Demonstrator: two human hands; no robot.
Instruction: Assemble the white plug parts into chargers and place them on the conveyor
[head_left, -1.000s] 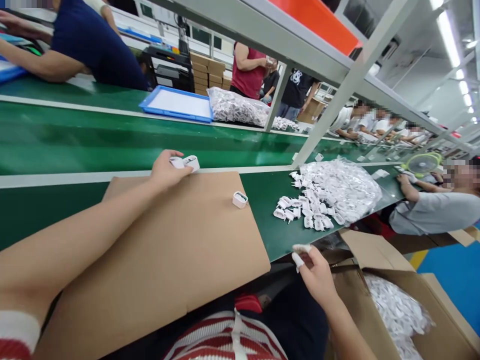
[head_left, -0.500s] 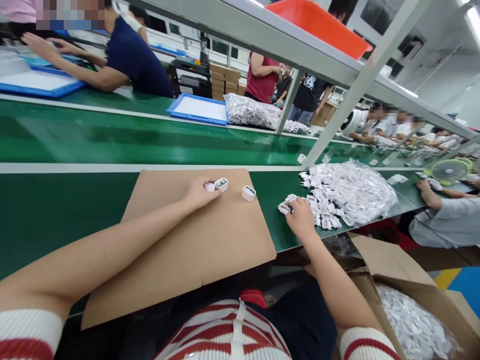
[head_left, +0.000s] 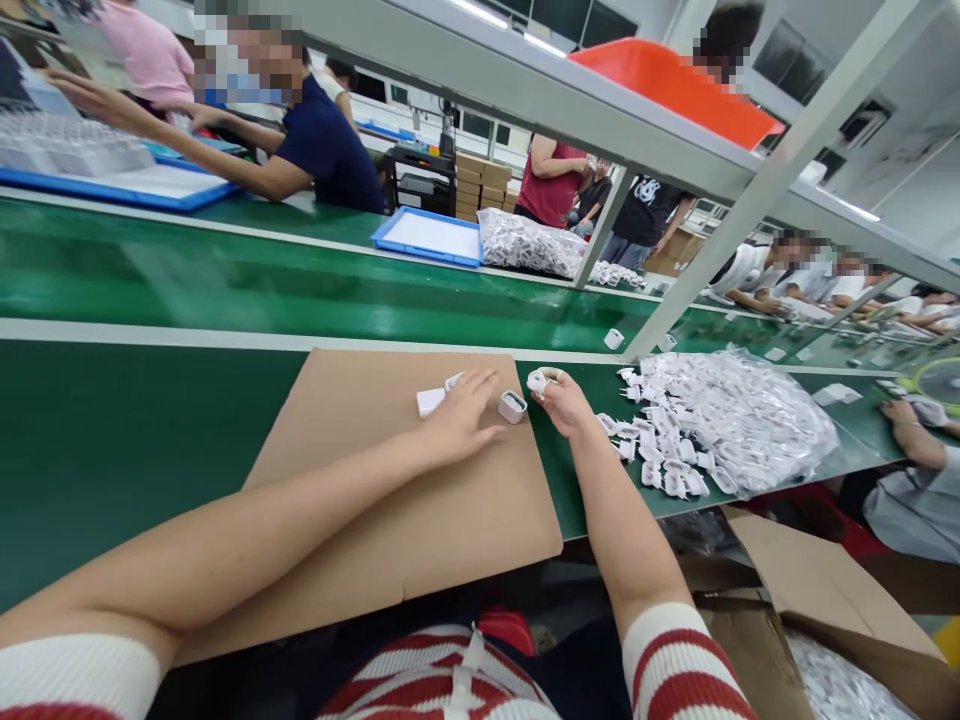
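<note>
White housing, open end up, stands on the cardboard sheet, just inside its right edge and near the far right corner. Half a second ago the right hand was down at the loose pile on the tabletop; now it is just past the sheet's right edge, beside the housing, thumb and fingers pinching a small white part. Meanwhile the left hand, which had its fingers round two more white pieces, has loosened: its fingers are stretched out and spread above the sheet, nearer its far edge than its near one. Those pieces lie at the fingers' left, partly hidden, so I cannot tell whether the hand touches them. As I judge it, the change brings part and housing within easy reach of each other and leaves the left hand free to steady the housing
</note>
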